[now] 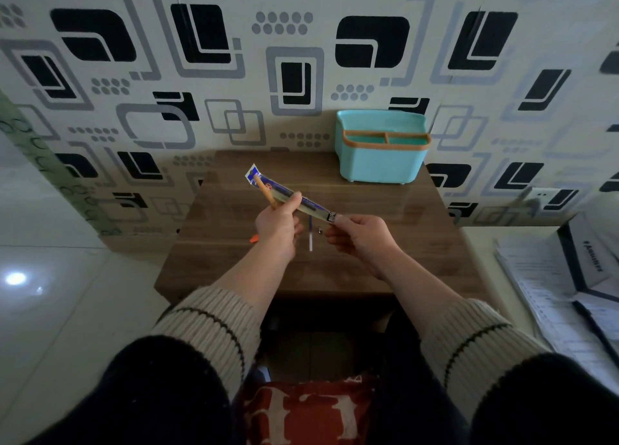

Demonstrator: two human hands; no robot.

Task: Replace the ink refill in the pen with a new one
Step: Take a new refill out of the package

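A small dark wooden table stood against a wall papered with black and grey squares; glossy pale floor tiles reflected a lamp.

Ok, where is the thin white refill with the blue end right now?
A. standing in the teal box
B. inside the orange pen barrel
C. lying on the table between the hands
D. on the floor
C: the thin refill lies flat on the wooden table, between the left hand and the right hand.
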